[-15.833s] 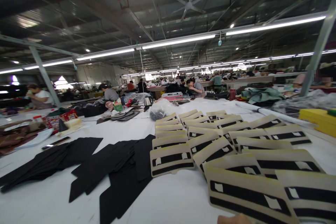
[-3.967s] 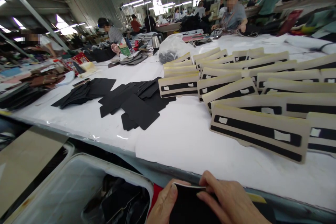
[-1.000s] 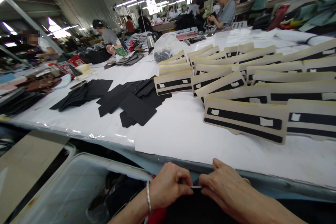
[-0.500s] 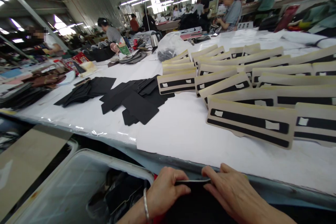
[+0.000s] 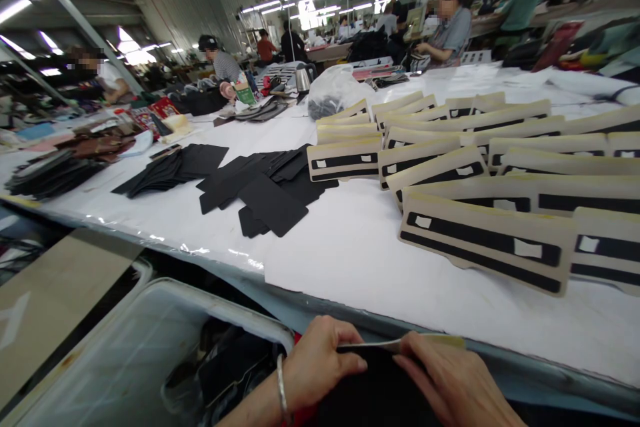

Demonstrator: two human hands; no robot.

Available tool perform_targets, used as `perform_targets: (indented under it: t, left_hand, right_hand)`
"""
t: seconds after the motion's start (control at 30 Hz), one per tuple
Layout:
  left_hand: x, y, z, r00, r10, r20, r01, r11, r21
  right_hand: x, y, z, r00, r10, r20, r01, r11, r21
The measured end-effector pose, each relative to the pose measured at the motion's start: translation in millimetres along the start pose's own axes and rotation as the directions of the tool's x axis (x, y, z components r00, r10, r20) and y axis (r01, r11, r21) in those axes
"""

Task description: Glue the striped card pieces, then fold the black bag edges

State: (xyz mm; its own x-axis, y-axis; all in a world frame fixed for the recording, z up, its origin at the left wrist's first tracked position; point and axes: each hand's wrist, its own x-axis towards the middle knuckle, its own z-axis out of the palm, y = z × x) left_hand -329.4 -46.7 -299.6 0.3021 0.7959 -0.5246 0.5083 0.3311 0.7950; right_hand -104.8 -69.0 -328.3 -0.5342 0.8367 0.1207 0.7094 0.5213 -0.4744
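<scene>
At the bottom centre, below the table's front edge, a black piece [image 5: 377,380] with a pale top edge spans both hands. My left hand [image 5: 325,363], with a bracelet at the wrist, pinches its upper left part between thumb and fingers. My right hand [image 5: 443,370] grips the upper right part, and a yellowish strip [image 5: 453,341] shows behind its fingers. On the table beyond lie loose black pieces [image 5: 275,203]. Beige panels with black strips [image 5: 485,240] stand in rows at the right.
A translucent plastic bin [image 5: 200,307] with dark items is at the lower left, beside a brown board [image 5: 65,307]. The white table [image 5: 320,267] crosses the view. Farther back are a clear plastic bag [image 5: 337,90], a kettle [image 5: 303,79] and several people.
My right hand's fingers have closed down over the edge and the yellowish strip now shows behind them. My left hand keeps its pinch. The view has shifted slightly.
</scene>
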Motion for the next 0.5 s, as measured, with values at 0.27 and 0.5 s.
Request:
perform_targets:
  t: [0.27,0.5]
  left_hand:
    - [1,-4,4.5,0.999,0.029,-0.021,-0.029,1.000,-0.007]
    - [-3,3,3.0,0.999,0.051,0.010,-0.051,0.996,0.073]
  right_hand:
    - [10,-15,-18,0.971,0.058,0.233,-0.079,0.993,0.082]
    - [14,-18,-38,0.938,0.076,0.338,-0.175,0.946,0.273]
